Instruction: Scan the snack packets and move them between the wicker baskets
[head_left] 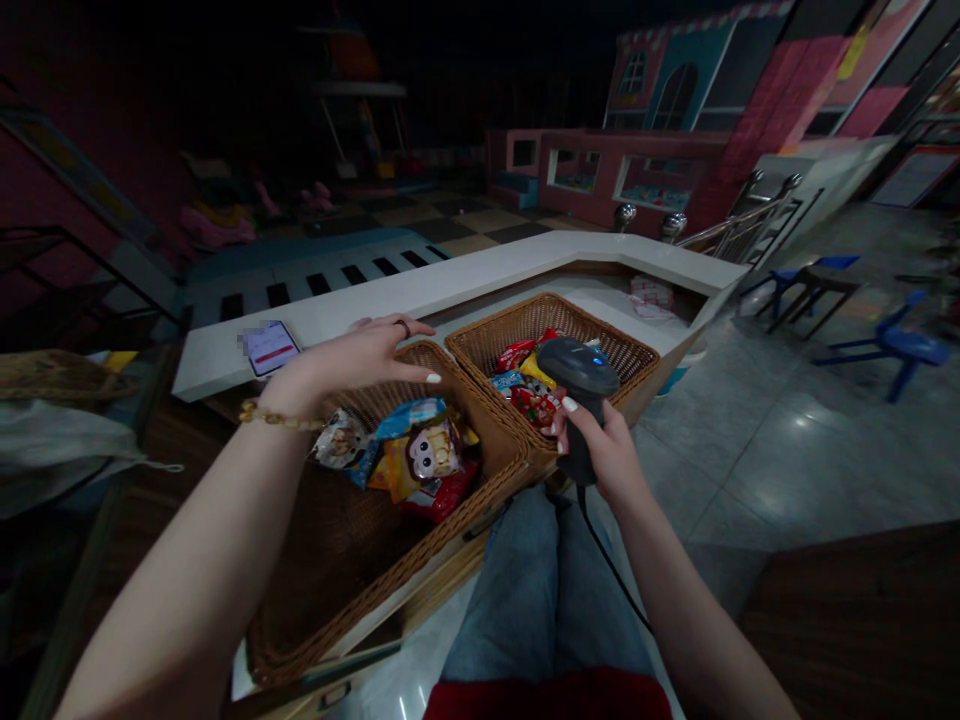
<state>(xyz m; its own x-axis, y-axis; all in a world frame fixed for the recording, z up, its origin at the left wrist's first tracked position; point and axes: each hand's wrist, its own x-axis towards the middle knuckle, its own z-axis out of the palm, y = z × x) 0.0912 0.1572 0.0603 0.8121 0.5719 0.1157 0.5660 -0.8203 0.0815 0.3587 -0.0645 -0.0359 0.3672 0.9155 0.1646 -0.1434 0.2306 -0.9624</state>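
My right hand (611,450) is wrapped round the grip of a dark barcode scanner (577,368), which shows a small blue light and trails a black cable. The scanner is held over the right wicker basket (630,350), where several red, blue and yellow snack packets (517,385) lie. My left hand (367,355), palm down with fingers apart, hovers by the far rim of the left wicker basket (495,430) and holds nothing. Below it, that basket contains several packets, among them a yellow snack packet (424,460) with a cartoon face.
A phone (270,348) with a lit screen lies on the white counter (405,290) left of the baskets. A pale bag (60,430) sits at the far left. Blue stools (900,345) stand on the floor at right. A piano-key mat (315,270) lies beyond the counter.
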